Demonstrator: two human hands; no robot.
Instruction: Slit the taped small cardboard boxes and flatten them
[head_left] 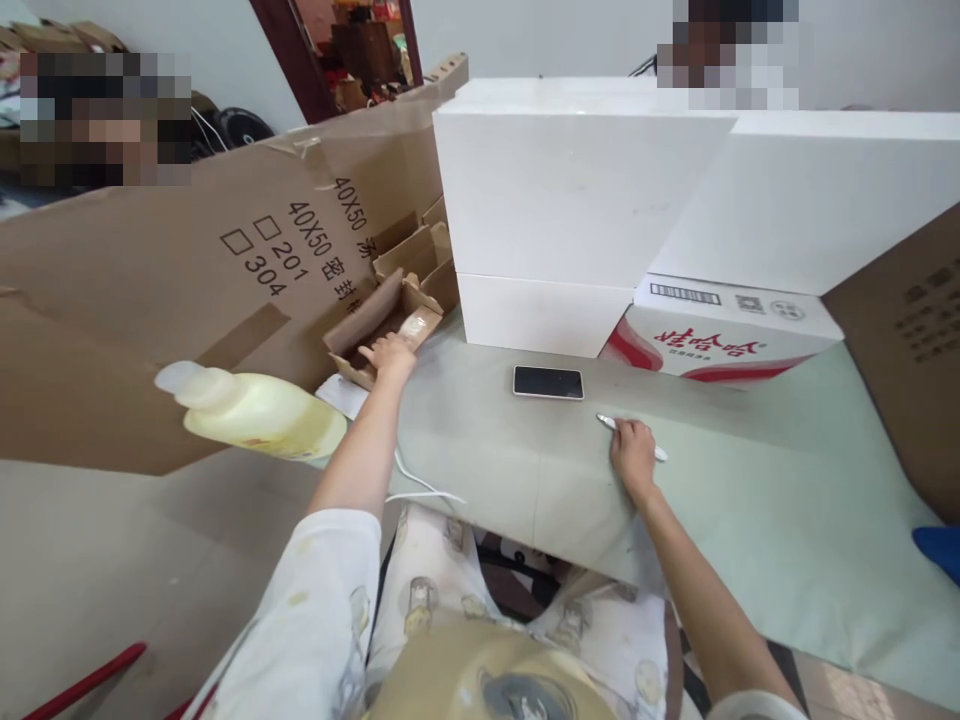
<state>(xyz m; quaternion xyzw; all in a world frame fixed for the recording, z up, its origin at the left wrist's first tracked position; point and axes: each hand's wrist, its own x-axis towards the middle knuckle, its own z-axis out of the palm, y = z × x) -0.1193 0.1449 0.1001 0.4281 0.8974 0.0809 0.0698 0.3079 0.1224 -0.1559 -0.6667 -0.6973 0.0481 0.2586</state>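
- Right hand (634,452): low over the bench (480,450), fingers closed around a slim white tool.
- Slim white tool (606,421): pen-shaped, slanted, one end projecting to either side of the right hand; it lies at or just above the bench surface, nearer the person than the phone.
- Left hand (393,356): arm extended, fingers spread at the near end of the open cardboard box; whether they grip anything cannot be told.
- Open cardboard box (365,325): brown, narrow, top open, at the bench's left edge; clear tape shines on the end beside the left hand.
- Second cardboard box (416,258): brown, open, just behind the first.
- Phone (548,382): dark screen, light rim, flat on the bench between the two hands, farther back than the right.
- White boxes (570,190): large, plain, stacked at the back of the bench.
- Printed carton (712,345): white and red, with barcode, beneath the right-hand part of the white stack.
- Bottle (262,412): pale yellow contents, translucent cap, tilted in view, left of the left forearm.
- Cable (424,494): white, near the bench's front edge, right of the left forearm.
- Cardboard panel (150,300): large, brown, black lettering, left of the bench.
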